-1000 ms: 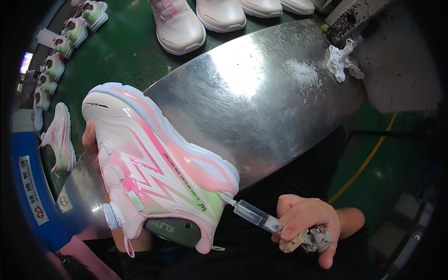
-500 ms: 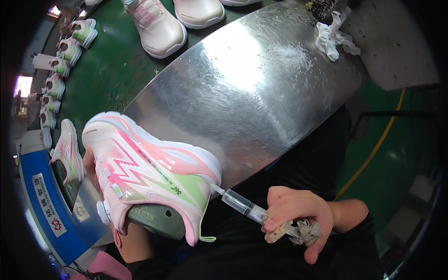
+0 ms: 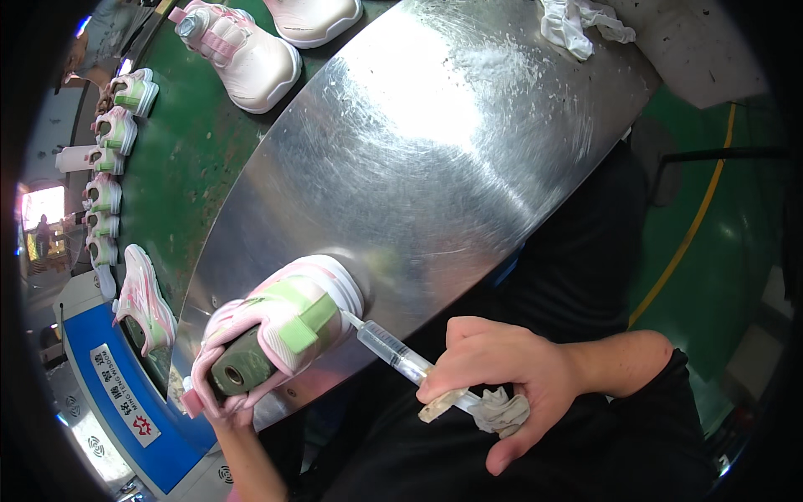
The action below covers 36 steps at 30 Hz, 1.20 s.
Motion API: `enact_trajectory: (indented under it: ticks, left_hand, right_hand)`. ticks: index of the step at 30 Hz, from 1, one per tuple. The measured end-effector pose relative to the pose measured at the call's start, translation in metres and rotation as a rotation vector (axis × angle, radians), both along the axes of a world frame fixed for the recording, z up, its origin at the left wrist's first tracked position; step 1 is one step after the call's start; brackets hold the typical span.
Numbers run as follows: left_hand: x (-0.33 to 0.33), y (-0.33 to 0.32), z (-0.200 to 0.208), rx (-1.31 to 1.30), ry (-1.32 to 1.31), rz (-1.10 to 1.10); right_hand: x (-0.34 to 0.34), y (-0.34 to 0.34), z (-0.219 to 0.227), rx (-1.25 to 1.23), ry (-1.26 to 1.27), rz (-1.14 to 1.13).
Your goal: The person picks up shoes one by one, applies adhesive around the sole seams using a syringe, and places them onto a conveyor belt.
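Note:
A pink and white sneaker [image 3: 311, 293] with pale green heel panels is tilted over the near end of the metal plate, its heel turned toward me. Inside its opening sits a dark green shoe last [image 3: 241, 368]. My left hand [image 3: 237, 421] grips the sneaker at the near left, its fingers mostly hidden by it. Closed around a clear syringe [image 3: 389, 350], my right hand [image 3: 510, 360] has the thumb by a greyish wrapped wad [image 3: 500, 412] at the plunger end. The syringe tip meets the seam between sole and upper at the heel, or very nearly.
Beneath lies a shiny metal plate [image 3: 368, 176] on a green bench [image 3: 184, 159]. Finished-looking sneakers [image 3: 242, 63] stand at the back, and several more [image 3: 104, 197] line the left. One sneaker [image 3: 144, 297] lies beside a blue panel [image 3: 92, 335]. Crumpled white cloth [image 3: 577, 25] rests far right.
The sneaker has turned from showing its side to showing its heel, and sits lower. The syringe and my right hand have shifted left and slightly up, its tip staying by the sole seam.

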State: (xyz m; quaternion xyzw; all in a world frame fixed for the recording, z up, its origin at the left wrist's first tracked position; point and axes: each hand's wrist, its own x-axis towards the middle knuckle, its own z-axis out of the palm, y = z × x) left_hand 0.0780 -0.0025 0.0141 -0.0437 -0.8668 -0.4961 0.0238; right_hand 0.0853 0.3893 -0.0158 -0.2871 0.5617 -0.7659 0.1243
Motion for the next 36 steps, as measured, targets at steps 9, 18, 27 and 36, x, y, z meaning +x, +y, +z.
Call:
enact_trajectory:
  ticks: [9,18,27,36]
  left_hand:
    - [0.052,0.028,0.018,0.678,-0.45,0.514]
    - [0.102,0.055,0.01,0.988,-0.675,0.314]
    - [0.113,0.084,-0.011,1.282,-0.869,0.227]
    - [0.101,0.111,-0.018,1.56,-1.054,0.056]
  right_hand:
    - [0.008,-0.007,0.004,0.051,0.016,0.04]
    - [0.017,-0.014,0.016,0.029,0.046,-0.063]
    - [0.01,-0.015,0.037,0.072,0.127,-0.108]
    - [0.012,0.004,0.078,0.173,0.035,0.068]
